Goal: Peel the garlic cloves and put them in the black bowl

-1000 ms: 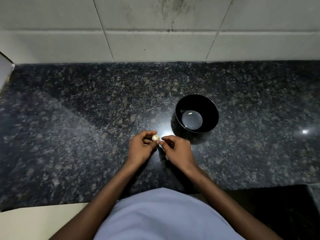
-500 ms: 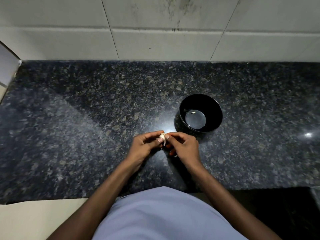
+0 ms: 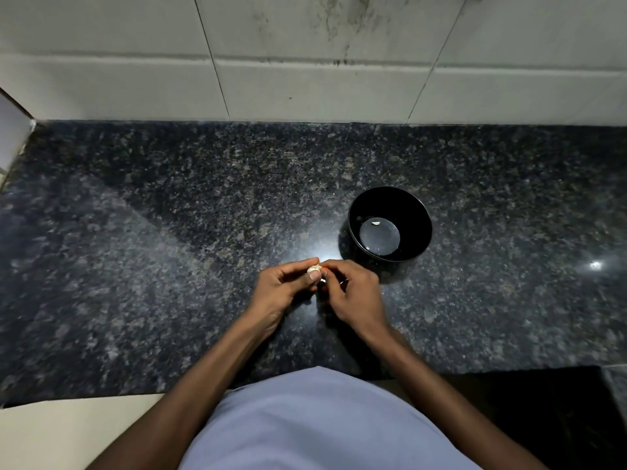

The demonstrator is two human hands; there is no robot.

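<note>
The left hand [image 3: 283,286] and the right hand [image 3: 353,293] meet fingertip to fingertip just above the dark speckled counter [image 3: 169,252], and between them sits a small pale piece of garlic [image 3: 314,269]. The left hand's thumb and curled fingers pinch it from its own side; the right hand's fingers are curled in too, its fingertips [image 3: 326,266] touching the garlic from the other side. A thin pale sliver, maybe skin, shows just under the right hand's fingers, too small to tell for sure

Just beyond the right hand, a little to its outer side, stands the black bowl [image 3: 420,212], upright on the counter and apart from both hands. One pale peeled clove [image 3: 376,223] lies at the bottom, toward the far edge of its flat base

Farther out past the hands and the bowl, a white tiled wall [image 3: 305,79] with dark streaks rises at the back of the counter. Nearer than the hands, both forearms run back to a light blue shirt [image 3: 315,422]
</note>
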